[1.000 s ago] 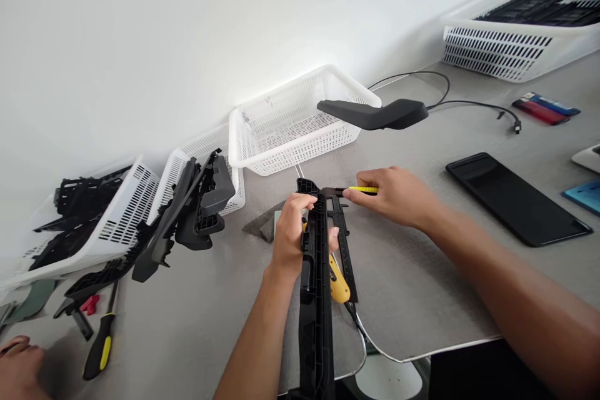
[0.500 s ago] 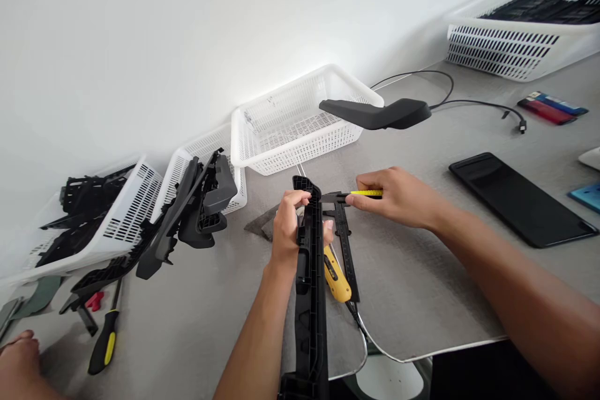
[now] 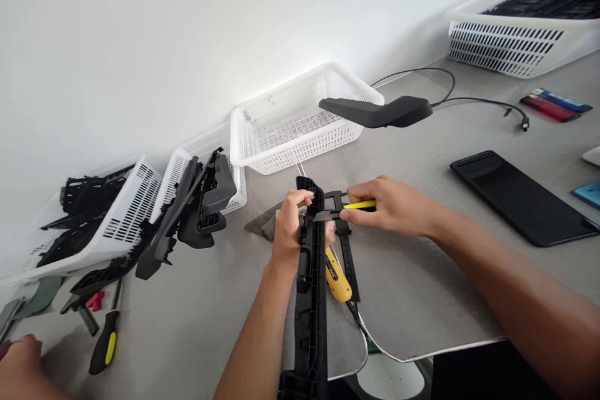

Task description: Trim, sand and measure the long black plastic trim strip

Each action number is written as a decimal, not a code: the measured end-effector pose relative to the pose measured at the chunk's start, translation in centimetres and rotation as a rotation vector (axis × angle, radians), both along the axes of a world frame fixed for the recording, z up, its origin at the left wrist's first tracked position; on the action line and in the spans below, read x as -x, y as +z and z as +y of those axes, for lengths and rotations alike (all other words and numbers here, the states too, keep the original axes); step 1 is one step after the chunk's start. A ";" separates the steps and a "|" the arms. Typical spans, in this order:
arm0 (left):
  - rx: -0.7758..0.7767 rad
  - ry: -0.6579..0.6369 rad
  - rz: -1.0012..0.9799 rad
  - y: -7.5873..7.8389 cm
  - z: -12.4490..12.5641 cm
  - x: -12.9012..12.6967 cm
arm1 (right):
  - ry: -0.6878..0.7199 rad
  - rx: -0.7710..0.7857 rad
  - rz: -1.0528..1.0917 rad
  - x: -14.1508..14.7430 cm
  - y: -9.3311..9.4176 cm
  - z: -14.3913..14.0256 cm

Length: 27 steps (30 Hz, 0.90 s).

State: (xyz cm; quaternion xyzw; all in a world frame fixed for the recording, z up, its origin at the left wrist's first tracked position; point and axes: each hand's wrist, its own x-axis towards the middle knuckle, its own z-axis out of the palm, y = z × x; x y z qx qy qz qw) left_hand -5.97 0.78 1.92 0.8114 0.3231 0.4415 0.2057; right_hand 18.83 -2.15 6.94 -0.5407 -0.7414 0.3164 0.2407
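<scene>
Now my right hand (image 3: 394,206) has dropped a little lower and nearer than a moment ago, so the blade of the yellow utility knife (image 3: 349,207) pinched in its closed fingers sits against the upper end of the long black plastic trim piece (image 3: 311,287), where before it hovered just above and beside it; I take that to mean the cutting edge is meeting the part rather than only lining up. My left hand (image 3: 291,231) stays wrapped around that same upper end, fingers curled shut over the ribbed edge, holding the piece upright on its narrow side so it runs from between my hands down toward my body. The trim is matte, hard-looking moulded plastic with ribs and small openings along its length. Just under my right hand lies a black caliper (image 3: 345,244) with a flat ruled beam, and beside it, below my left wrist, a glossy yellow-handled tool (image 3: 338,281) with a cable. Beyond my hands stands a white slotted plastic basket (image 3: 290,128), a smooth black curved part (image 3: 379,114) resting on its rim. Far off my left hand, a black-and-yellow screwdriver (image 3: 104,344) lies on the grey, faintly speckled table (image 3: 422,287), near another person's hand (image 3: 21,365). Out past my right forearm rests a flat, shiny black phone (image 3: 520,197).
</scene>
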 end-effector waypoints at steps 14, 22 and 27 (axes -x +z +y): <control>0.059 -0.051 -0.001 0.3 0.2 0.1 | -0.058 0.014 -0.012 0.2 0.1 -0.2; 0.088 -0.068 -0.023 0.2 0.1 0.1 | -0.074 0.041 -0.051 -0.2 -0.2 0.1; 0.075 -0.074 -0.053 0.1 0.2 0.0 | -0.221 0.005 -0.108 -0.9 -0.7 0.5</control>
